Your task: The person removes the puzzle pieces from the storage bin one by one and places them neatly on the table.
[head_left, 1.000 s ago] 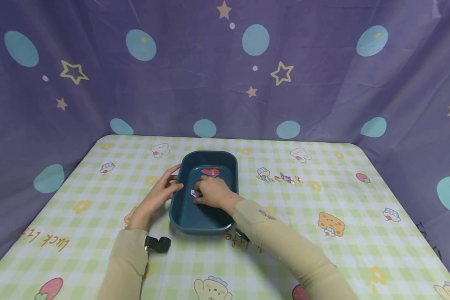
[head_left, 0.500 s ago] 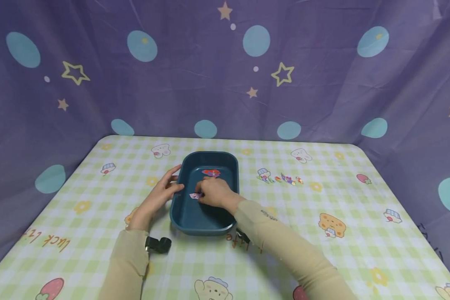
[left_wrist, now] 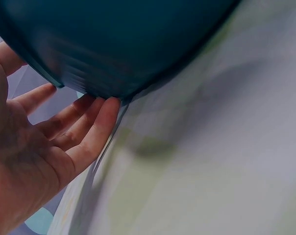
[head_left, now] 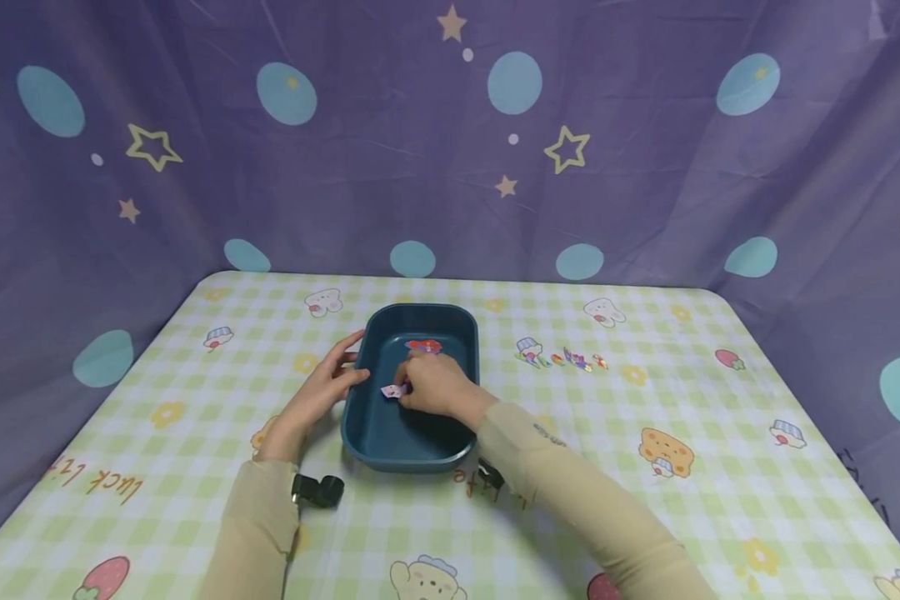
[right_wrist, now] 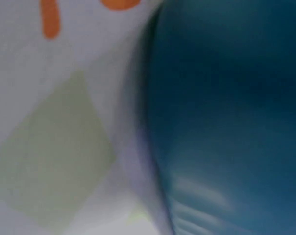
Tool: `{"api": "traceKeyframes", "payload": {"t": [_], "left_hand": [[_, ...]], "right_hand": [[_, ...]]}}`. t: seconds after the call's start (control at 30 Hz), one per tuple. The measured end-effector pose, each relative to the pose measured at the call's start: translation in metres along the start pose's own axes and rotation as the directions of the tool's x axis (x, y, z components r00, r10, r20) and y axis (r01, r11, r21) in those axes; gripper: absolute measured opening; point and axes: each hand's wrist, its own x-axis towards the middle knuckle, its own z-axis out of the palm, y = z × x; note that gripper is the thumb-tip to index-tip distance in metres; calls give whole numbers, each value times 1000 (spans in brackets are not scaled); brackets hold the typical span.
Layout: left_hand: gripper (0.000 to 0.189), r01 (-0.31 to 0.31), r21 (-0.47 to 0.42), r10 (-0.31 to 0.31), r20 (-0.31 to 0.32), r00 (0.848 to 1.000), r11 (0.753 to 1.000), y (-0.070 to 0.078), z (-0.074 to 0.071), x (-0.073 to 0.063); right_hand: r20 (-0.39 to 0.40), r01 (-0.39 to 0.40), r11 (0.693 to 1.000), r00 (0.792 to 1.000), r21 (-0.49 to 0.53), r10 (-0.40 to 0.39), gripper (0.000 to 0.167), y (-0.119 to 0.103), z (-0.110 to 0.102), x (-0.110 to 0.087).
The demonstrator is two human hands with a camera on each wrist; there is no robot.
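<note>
A dark teal rectangular box stands on the table. My left hand touches its left wall, thumb at the rim; in the left wrist view the straight fingers touch the outer wall. Reaching over the right rim, my right hand is down inside the box and pinches a small pinkish-white sticker, partly hidden by the fingertips. A red sticker lies on the box floor just beyond that hand. The right wrist view holds only the box's outer wall and cloth, not the hand.
Several small colourful stickers lie on the table right of the box. A checked cloth with printed cartoon figures covers the table. Behind it hangs a purple curtain with stars and dots.
The pinkish-white sticker has turned and shifted slightly under my right fingers. My right hand has moved a little to the right. My left hand and the box stay in place.
</note>
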Motion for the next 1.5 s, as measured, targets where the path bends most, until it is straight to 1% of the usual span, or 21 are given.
{"api": "traceKeyframes", "payload": {"t": [0.13,0.23,0.37,0.47,0.53,0.6,0.73,0.83,0.93,1.07,1.2,1.37,1.5], "left_hand": [[62,-3,3,3,-6,1000,1000,0,0,0],[63,-5,-5,5,-4,1000,1000,-3,-1,2],[63,-9,-12,9,-1,1000,1000,-16,-4,10],[63,-5,0,5,-6,1000,1000,-26,-6,17],[63,0,7,0,-8,1000,1000,-29,-7,19],[64,3,10,-3,-10,1000,1000,-26,-7,17],[64,6,11,-6,-9,1000,1000,-12,-4,8],[65,-2,17,3,-8,1000,1000,-5,-3,4],[65,-9,18,9,-7,1000,1000,-5,-3,3],[64,1,10,-1,-7,1000,1000,-9,-3,6],[64,6,0,-6,-4,1000,1000,-12,-4,9],[64,4,13,-4,-3,1000,1000,-7,-3,5],[64,3,24,-3,-5,1000,1000,-6,-2,5]], "right_hand": [[-25,6,1000,1000,2,-6,24,2,-4,-3],[-42,9,1000,999,5,-9,24,4,-6,-5],[-79,15,999,997,28,-13,24,8,-10,-9],[-108,24,999,994,46,-19,23,11,-12,-12],[-127,28,998,992,57,-21,23,14,-14,-14],[-145,30,998,989,62,-21,22,16,-16,-16],[-175,30,998,984,62,-19,23,21,-20,-20],[-196,31,997,980,66,-18,24,25,-23,-24],[-219,33,997,976,72,-16,26,29,-28,-28],[-255,33,995,967,94,-8,28,33,-34,-32],[-273,26,993,962,119,8,27,39,-38,-36],[-297,11,990,955,137,31,26,48,-42,-41],[-302,-34,987,950,155,80,27,57,-44,-47]]}}
